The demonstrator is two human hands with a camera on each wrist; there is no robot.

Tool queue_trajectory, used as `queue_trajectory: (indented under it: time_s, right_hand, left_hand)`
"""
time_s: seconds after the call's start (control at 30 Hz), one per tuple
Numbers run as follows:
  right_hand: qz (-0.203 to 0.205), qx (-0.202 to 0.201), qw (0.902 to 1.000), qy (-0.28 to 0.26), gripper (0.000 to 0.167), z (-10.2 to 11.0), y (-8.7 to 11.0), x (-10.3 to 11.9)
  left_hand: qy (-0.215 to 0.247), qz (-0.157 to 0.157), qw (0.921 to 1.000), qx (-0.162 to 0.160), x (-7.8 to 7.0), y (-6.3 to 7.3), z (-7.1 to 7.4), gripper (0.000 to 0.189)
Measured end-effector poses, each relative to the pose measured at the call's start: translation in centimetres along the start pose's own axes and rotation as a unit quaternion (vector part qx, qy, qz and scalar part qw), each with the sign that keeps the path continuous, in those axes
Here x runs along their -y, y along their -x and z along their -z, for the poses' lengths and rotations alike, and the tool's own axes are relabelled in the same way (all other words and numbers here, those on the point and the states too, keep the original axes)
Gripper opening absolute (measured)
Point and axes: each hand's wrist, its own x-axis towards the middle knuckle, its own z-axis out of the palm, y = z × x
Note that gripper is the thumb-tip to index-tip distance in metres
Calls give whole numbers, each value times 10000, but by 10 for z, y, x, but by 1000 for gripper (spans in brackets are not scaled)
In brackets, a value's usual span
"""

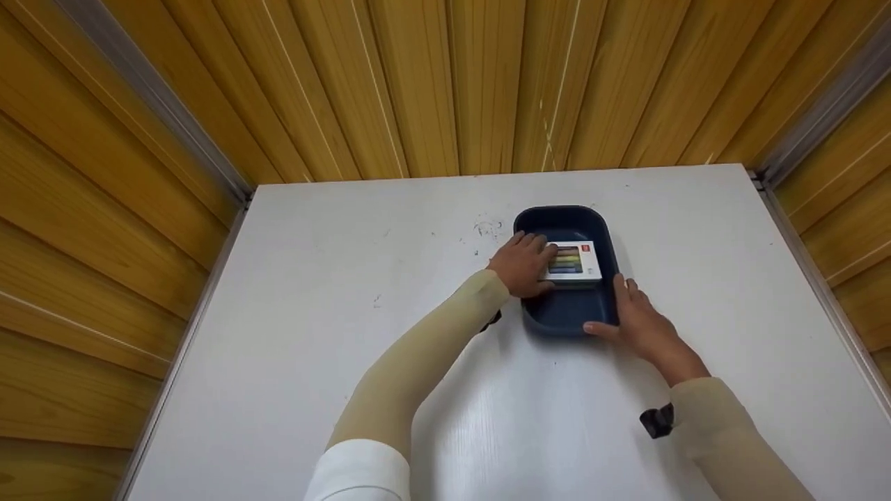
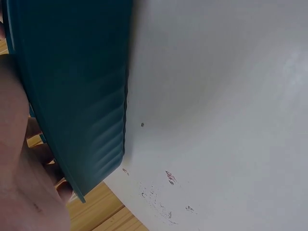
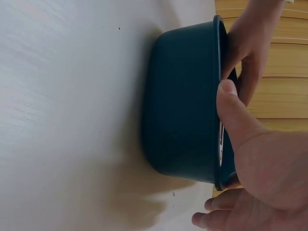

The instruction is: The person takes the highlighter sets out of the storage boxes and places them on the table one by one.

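Observation:
A dark blue oblong bin (image 1: 567,313) stands on the white table. Within its walls is a white box (image 1: 592,261) whose window shows several coloured sticks. My left hand (image 1: 521,264) reaches over the bin's left rim and grips the box's left end, thumb on the near side and fingers on the far side. At the bin's near right corner is my right hand (image 1: 644,323), thumb laid on the near rim and fingers stretched along the right side. The right wrist view shows that thumb (image 3: 228,96) against the rim, with only a sliver of the box visible.
The white table (image 1: 313,334) has small dark marks (image 1: 487,226) left of the bin. Yellow wood-slat walls (image 1: 431,83) rise behind it and at both sides. Metal posts stand at the far corners.

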Motion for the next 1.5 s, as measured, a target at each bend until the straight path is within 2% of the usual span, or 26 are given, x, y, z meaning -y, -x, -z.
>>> queue_trajectory:
  time_s: [0.37,0.67,0.9,1.1,1.5]
  right_hand:
    - [-19,59,9999,-123,119,-1,0,1]
    - [-20,55,9998,-211,124,2,-1,1]
    - [-50,71,9997,-248,119,0,0,0]
    - [-49,63,9996,-277,121,1,0,2]
    - [124,-4,9997,-212,117,0,2,-1]
  left_hand:
    - [-1,-18,10000,-2,-4,-4,-4,70]
    - [-61,-27,9999,-132,-3,-7,-3,67]
    - [86,-102,9999,-109,-5,-7,-1,66]
    - [234,-43,9996,-175,-5,-7,1,64]
    - [88,-124,9994,-311,-5,-5,4,63]
